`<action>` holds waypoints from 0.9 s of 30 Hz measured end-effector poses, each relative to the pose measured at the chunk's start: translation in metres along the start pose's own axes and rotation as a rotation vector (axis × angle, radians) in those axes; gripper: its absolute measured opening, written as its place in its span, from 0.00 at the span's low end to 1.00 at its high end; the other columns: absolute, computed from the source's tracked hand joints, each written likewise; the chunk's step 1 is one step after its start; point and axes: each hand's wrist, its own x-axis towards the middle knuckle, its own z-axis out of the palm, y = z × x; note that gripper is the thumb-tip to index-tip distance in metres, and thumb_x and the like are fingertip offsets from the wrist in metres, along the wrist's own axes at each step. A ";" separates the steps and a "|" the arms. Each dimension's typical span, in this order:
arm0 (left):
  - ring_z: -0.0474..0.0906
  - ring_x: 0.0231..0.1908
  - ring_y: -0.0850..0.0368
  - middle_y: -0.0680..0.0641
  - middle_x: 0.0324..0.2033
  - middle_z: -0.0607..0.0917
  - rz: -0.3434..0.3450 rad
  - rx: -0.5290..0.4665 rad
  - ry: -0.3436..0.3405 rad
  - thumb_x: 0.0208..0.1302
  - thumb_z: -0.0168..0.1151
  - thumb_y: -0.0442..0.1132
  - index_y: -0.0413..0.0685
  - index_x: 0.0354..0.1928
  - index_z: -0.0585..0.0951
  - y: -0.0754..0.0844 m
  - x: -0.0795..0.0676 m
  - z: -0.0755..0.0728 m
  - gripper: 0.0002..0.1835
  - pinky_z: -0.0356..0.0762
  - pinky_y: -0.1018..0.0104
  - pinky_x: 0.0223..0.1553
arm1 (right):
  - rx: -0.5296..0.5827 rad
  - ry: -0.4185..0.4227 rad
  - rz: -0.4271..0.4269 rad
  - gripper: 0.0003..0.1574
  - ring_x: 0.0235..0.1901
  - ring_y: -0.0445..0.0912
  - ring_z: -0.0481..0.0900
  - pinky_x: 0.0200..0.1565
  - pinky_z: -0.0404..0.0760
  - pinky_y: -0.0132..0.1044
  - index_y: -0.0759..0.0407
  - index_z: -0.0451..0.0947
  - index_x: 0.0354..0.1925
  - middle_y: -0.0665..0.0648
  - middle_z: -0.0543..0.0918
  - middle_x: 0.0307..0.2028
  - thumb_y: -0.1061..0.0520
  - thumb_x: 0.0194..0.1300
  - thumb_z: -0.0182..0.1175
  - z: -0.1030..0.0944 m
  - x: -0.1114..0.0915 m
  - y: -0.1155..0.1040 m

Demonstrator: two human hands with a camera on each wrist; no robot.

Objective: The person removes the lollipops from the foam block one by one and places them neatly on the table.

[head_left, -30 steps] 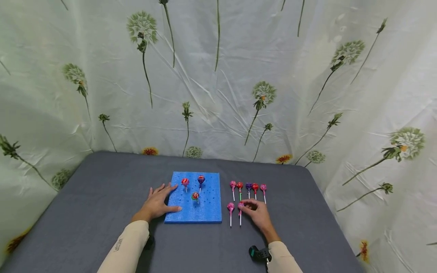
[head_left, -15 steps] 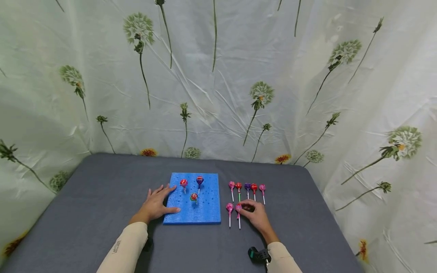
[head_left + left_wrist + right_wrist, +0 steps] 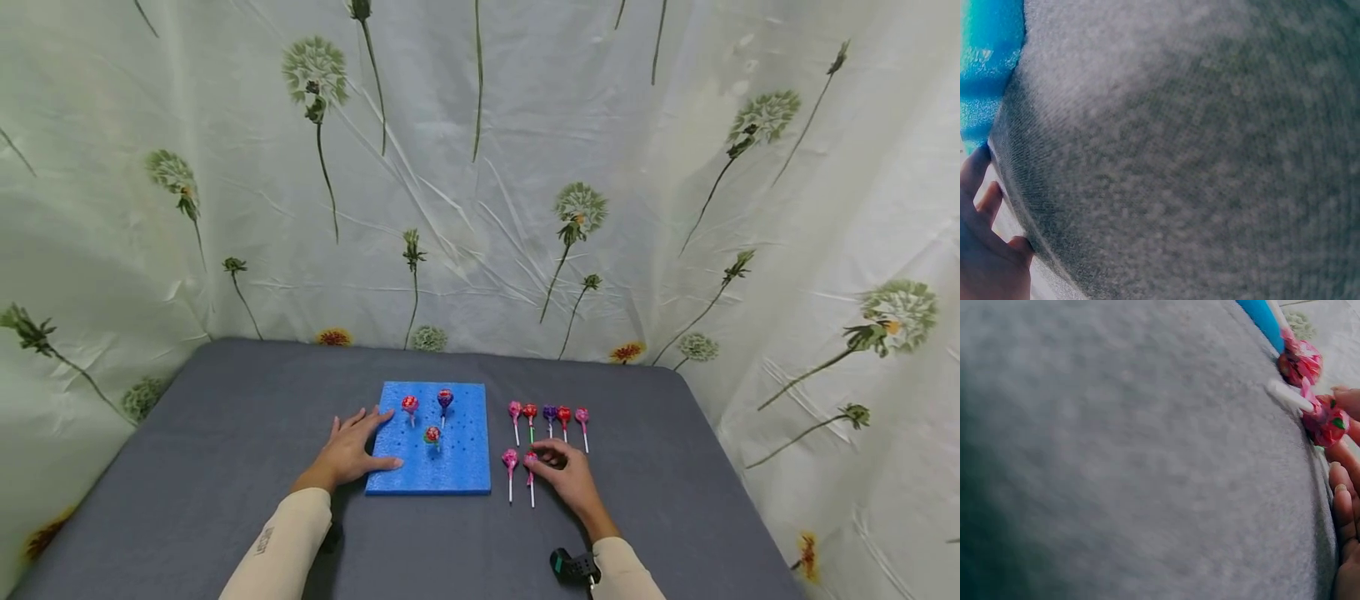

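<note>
Tbl (image 3: pixel 645 483): R hand (image 3: pixel 567 472) pinches lollipop (image 3: pixel 1322 422); grn flecks (image 3: pixel 1338 423) wrist-view only.

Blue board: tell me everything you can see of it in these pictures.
The blue board is a flat, roughly square slab that looks like foam, its top dotted with small dark holes. It lies flat on the grey table. Three wrapped lollipops stand in it: a red-and-pink lollipop, a purple-and-red lollipop and, nearer the person, a red-and-green lollipop. The left hand rests at its left edge, thumb reaching over the top.
</note>
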 end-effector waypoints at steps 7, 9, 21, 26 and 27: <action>0.46 0.70 0.31 0.33 0.71 0.58 -0.003 -0.011 -0.005 0.47 0.69 0.66 0.48 0.72 0.63 0.000 0.000 0.003 0.53 0.30 0.31 0.66 | 0.076 0.112 0.015 0.15 0.28 0.40 0.72 0.31 0.72 0.29 0.71 0.81 0.42 0.65 0.80 0.33 0.68 0.55 0.69 -0.002 -0.001 -0.035; 0.46 0.70 0.31 0.33 0.71 0.59 -0.002 -0.016 0.000 0.46 0.70 0.66 0.48 0.72 0.63 0.000 0.001 0.002 0.53 0.30 0.31 0.66 | 0.085 0.130 0.003 0.14 0.29 0.44 0.73 0.31 0.72 0.30 0.73 0.80 0.42 0.69 0.80 0.35 0.70 0.56 0.67 -0.002 -0.001 -0.051; 0.47 0.70 0.31 0.33 0.71 0.58 -0.012 -0.002 -0.009 0.47 0.69 0.67 0.48 0.72 0.63 -0.001 0.001 0.003 0.54 0.30 0.31 0.66 | 0.152 0.010 0.039 0.16 0.47 0.66 0.72 0.46 0.73 0.45 0.68 0.81 0.46 0.66 0.79 0.49 0.65 0.58 0.67 0.024 0.012 -0.089; 0.46 0.71 0.31 0.33 0.71 0.58 -0.012 -0.009 -0.012 0.47 0.70 0.66 0.48 0.72 0.62 0.000 0.001 0.001 0.54 0.29 0.32 0.66 | 0.138 -0.017 0.044 0.19 0.48 0.60 0.73 0.47 0.72 0.44 0.67 0.80 0.49 0.64 0.79 0.49 0.60 0.60 0.67 0.037 0.024 -0.081; 0.46 0.71 0.31 0.33 0.71 0.58 -0.011 -0.009 -0.012 0.47 0.70 0.66 0.48 0.72 0.62 0.000 0.001 0.001 0.53 0.29 0.32 0.66 | 0.131 -0.024 0.048 0.19 0.48 0.59 0.73 0.47 0.72 0.42 0.66 0.80 0.50 0.64 0.79 0.49 0.60 0.61 0.67 0.039 0.026 -0.083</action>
